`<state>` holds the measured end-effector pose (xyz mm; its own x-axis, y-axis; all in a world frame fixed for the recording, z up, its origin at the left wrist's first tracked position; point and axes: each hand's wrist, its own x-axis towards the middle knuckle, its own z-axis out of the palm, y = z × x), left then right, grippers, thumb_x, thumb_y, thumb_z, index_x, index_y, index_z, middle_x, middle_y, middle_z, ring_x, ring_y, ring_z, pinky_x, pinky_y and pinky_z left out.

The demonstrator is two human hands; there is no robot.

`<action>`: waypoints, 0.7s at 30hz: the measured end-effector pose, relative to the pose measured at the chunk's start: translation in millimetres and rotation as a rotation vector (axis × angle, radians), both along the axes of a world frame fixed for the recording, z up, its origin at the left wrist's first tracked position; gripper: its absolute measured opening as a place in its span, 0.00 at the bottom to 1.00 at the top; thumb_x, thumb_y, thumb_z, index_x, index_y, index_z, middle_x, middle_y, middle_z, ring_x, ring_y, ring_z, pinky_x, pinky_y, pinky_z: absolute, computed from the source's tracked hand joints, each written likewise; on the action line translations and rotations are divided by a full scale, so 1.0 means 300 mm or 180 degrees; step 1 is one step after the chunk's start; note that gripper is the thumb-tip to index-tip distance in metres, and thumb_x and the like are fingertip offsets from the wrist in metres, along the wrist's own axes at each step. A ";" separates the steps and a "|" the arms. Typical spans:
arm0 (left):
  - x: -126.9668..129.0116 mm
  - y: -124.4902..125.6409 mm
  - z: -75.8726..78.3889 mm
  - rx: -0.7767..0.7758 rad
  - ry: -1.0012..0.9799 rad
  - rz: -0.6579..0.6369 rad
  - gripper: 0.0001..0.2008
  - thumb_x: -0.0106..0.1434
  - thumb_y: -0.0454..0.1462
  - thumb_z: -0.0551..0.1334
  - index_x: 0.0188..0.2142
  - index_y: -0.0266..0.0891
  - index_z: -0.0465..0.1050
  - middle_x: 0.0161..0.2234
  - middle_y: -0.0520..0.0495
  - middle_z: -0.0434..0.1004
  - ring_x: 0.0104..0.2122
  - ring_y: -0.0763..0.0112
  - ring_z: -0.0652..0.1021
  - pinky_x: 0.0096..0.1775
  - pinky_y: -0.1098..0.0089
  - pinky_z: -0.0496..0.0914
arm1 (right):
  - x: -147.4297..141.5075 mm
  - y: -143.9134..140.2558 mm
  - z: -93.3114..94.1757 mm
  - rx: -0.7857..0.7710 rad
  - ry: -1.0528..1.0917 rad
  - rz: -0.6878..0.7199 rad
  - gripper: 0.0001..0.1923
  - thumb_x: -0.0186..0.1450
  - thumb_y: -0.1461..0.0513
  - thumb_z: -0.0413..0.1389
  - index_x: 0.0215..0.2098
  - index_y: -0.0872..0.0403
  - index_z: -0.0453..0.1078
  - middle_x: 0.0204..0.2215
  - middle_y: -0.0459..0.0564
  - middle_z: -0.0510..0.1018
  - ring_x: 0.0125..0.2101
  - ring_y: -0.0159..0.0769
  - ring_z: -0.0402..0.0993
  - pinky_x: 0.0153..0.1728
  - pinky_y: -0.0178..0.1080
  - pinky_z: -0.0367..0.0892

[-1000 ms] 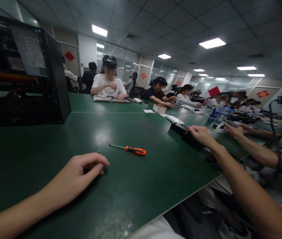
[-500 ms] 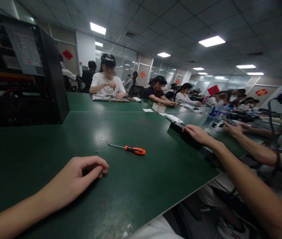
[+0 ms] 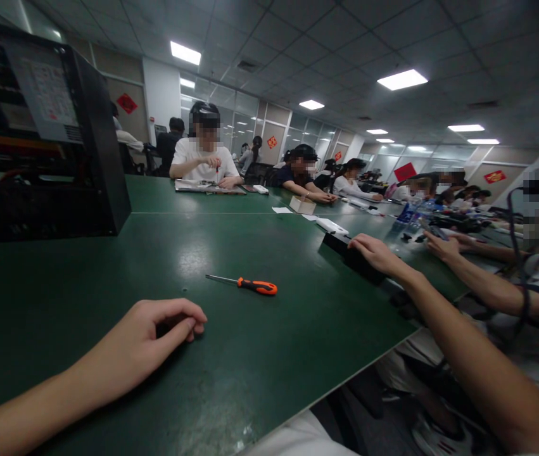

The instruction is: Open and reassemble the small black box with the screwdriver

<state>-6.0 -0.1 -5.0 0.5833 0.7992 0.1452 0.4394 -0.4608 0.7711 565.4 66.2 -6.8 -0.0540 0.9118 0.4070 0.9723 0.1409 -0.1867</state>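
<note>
Green laminate covers the long table (image 3: 259, 253), and the person's left hand (image 3: 148, 345) rests on it near the near edge, knuckles up, fingers curled loosely under with the thumb touching the fingertips. Whether anything small is pinched beneath them cannot be told; the palm hides that spot. Just beyond the left hand, toward the middle of the table, lies an orange-handled screwdriver (image 3: 243, 284), flat on the surface, its shaft pointing toward the left edge and its handle toward the right. It is apart from both hands.

The right hand (image 3: 377, 252) is stretched far out to the right edge of the table, palm down and fingers spread flat over a black box (image 3: 352, 254). It lies on the box without closing around it. A white flat object (image 3: 332, 226) sits just behind the box.

A large black computer case (image 3: 44, 139) stands at the far left corner. Other people sit along the far and right sides, and a co-worker's hand (image 3: 443, 246) is busy near the right hand but separate from it.

Judging by the reach, the step in hand seems to be drawing the black box closer. It would go best with the fingers hooked over its far edge and a slow slide across the table, clear of the neighbour's hand and the screwdriver.
</note>
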 end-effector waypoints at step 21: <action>-0.002 -0.004 0.007 0.0108 0.0089 -0.0018 0.13 0.69 0.41 0.57 0.39 0.43 0.81 0.34 0.48 0.84 0.34 0.64 0.83 0.37 0.70 0.74 | -0.020 -0.008 0.010 -0.0103 -0.0142 -0.0142 0.22 0.67 0.47 0.42 0.25 0.51 0.67 0.26 0.51 0.77 0.29 0.40 0.72 0.36 0.40 0.64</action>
